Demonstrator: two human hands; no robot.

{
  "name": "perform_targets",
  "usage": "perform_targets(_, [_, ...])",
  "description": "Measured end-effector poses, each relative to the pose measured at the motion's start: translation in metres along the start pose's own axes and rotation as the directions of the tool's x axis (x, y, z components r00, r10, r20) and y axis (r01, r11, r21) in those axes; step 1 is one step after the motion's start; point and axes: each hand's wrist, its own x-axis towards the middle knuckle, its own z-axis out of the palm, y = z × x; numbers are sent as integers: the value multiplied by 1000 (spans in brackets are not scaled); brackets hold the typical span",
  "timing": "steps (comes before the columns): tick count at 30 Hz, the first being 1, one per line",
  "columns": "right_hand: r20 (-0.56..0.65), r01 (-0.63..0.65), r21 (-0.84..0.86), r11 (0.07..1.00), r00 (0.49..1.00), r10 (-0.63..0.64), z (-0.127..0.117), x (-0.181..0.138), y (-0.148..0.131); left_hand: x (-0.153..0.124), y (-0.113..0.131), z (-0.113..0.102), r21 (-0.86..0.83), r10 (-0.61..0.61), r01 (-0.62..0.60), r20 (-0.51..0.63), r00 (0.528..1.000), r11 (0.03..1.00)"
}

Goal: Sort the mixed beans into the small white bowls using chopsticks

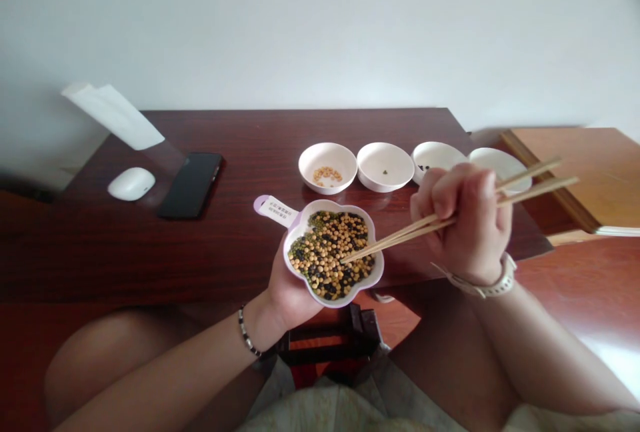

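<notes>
A flower-shaped dish [378, 269] of mixed beans [325, 252] is held by the left hand [291, 293] at the near edge of the table [240, 259]. Chopsticks [377, 248] are gripped in the right hand [467, 225], tips at the beans.

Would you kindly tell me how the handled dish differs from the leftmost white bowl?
The handled dish has a wavy rim; the leftmost white bowl is round, without a handle. The dish is well filled with mixed beans; the bowl holds a scatter of yellow beans. The left hand holds the dish, while the bowl stands on the table. Both contain yellow beans.
</notes>
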Motion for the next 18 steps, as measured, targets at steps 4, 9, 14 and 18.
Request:
perform_targets(4, [69,-89,73,993,994,84,-8,22,18,0,-1,3,3,-2,2,-1,1000,1000])
perform_targets(9, [173,-121,44,992,979,112,-12,23,23,1,0,1,-3,-25,25,10,1000,1000])
perform_targets(14, [247,-115,-6,993,962,113,-10,20,27,0,-1,-1,-13,16,-16,-31,999,1000])
perform_targets(18, [213,-116,-24,993,970,119,-6,21,32,0,-2,-1,-7,38,-38,-52,998,999])
